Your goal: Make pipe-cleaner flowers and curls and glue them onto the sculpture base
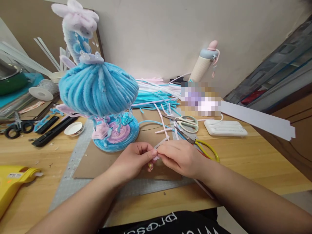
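My left hand (136,159) and my right hand (180,156) meet low in the middle of the view, thumbs and fingertips pinched together. Between them is a small pale lilac-white pipe cleaner (157,158), partly bent, with a straight end rising from the fingers. Most of it is covered by my fingertips. Just behind stands a blue pipe-cleaner lamp-like piece with a pleated shade (97,87), white petals on top and a coiled blue and pink base (117,131). Under my hands lies a brown cardboard sheet (90,164).
Yellow-handled pliers (207,149) and cream-handled scissors (187,123) lie by my right hand. Blue pipe cleaners (153,99) are heaped behind. A yellow glue gun (14,182) rests at left, black scissors (18,125) farther back. A white power strip (225,127) and a bottle (202,63) are right.
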